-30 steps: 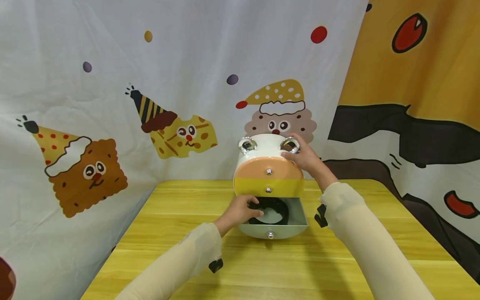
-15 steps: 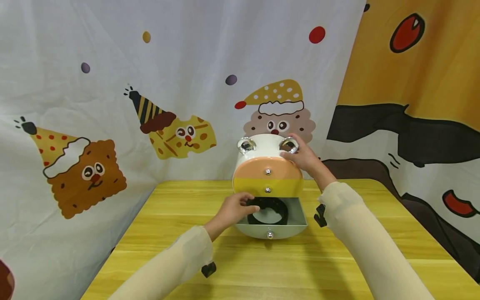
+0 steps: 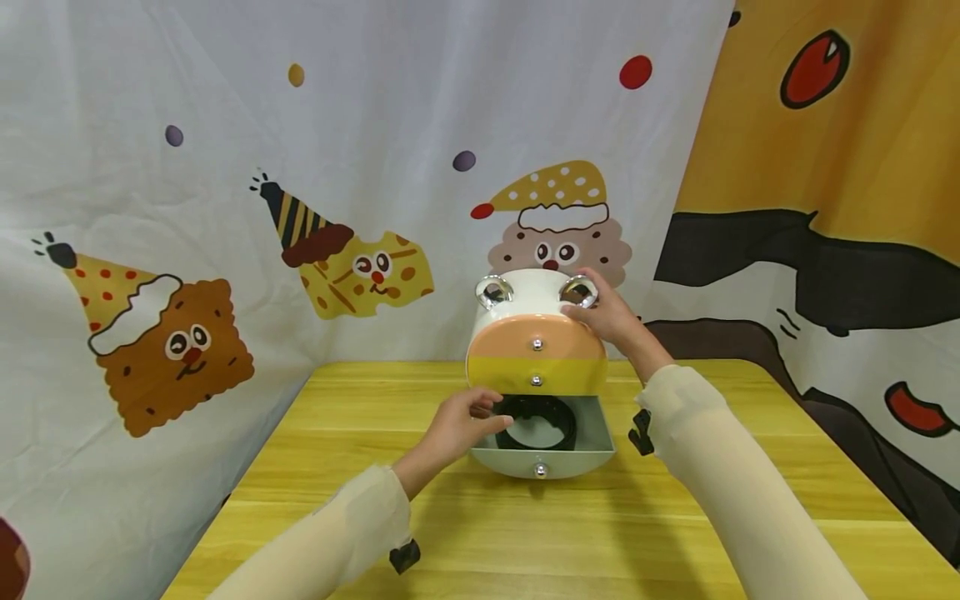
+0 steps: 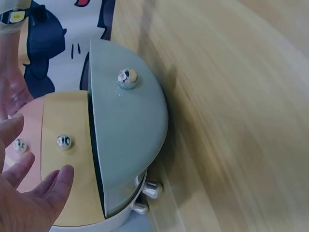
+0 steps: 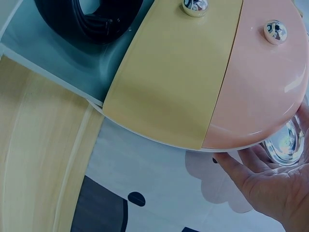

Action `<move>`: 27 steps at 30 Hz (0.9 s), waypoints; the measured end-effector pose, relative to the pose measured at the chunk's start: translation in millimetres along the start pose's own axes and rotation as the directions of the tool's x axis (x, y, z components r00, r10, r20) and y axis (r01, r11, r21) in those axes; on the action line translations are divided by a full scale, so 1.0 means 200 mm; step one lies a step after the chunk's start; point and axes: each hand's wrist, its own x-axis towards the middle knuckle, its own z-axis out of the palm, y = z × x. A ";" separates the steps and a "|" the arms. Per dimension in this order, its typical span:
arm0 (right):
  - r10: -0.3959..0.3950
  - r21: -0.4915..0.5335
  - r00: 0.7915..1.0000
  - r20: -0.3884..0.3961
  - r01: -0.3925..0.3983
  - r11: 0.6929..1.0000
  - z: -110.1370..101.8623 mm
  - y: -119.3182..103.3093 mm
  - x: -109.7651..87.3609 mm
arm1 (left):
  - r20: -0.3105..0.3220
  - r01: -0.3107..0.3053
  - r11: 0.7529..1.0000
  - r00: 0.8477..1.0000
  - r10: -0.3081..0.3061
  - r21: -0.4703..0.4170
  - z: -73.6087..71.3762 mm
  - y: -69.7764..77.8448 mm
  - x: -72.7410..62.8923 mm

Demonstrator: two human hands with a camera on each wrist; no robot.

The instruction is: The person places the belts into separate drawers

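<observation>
A small rounded drawer cabinet with a white top and two silver, eye-like rings stands on the table. Its bottom grey-green drawer is pulled out. Inside lies a black ring-shaped coil, like a rolled belt. At the drawer's left side is my left hand, fingers spread and loosely bent, with nothing in them; the fingertips overlap the drawer's edge in the head view. My right hand grips the cabinet's top right corner around the right silver ring, thumb in front.
The peach and yellow drawers above are closed, each with a round silver knob. A wood-grain table carries the cabinet. Behind it hangs a white curtain printed with cartoon food figures.
My left hand has come away from the black coil, moving left toward the drawer's side. My right hand has stayed on the cabinet's corner. The coil lies in the drawer as before.
</observation>
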 end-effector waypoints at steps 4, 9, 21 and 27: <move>0.005 -0.010 1.000 -0.005 -0.005 1.000 0.00 0.00 0.00 | 0.003 -0.008 1.000 1.000 0.008 -0.026 0.01 0.00 -0.03; 0.006 -0.011 1.000 -0.005 -0.006 1.000 0.01 0.00 0.00 | -0.007 -0.013 0.998 1.000 0.012 -0.053 0.03 0.00 -0.07; 0.025 -0.005 1.000 -0.003 -0.025 1.000 0.00 0.00 0.00 | -0.018 -0.052 0.997 0.999 0.051 -0.055 0.10 -0.05 -0.14; 0.023 -0.005 1.000 -0.004 -0.023 1.000 0.00 0.00 0.00 | -0.009 -0.076 0.995 0.997 0.076 -0.071 0.14 -0.08 -0.16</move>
